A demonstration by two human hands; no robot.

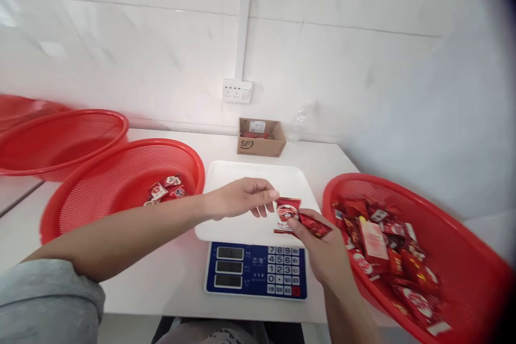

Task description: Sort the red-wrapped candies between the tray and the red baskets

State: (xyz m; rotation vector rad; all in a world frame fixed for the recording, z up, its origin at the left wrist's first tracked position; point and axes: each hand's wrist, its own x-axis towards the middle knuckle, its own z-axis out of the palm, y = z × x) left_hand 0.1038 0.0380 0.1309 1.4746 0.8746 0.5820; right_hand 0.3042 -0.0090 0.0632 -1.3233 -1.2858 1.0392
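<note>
Over the white pan of a weighing scale (226,177) my right hand (322,250) pinches several small red snack packets (300,217). My left hand (242,198) reaches across from the left, its fingers curled, thumb and fingertips at the top edge of the foremost packet. The scale's blue front panel (257,270) shows displays and a keypad. To the right a red plastic basket (463,236) holds a heap of the same red packets (387,252). On the left another red basket (116,172) holds a few packets (167,189).
Two more red baskets (60,140) are stacked at the far left. A small open cardboard box (261,137) and a clear plastic bottle (297,124) stand by the white wall, under a wall socket (237,91). The white table's front edge runs below the scale.
</note>
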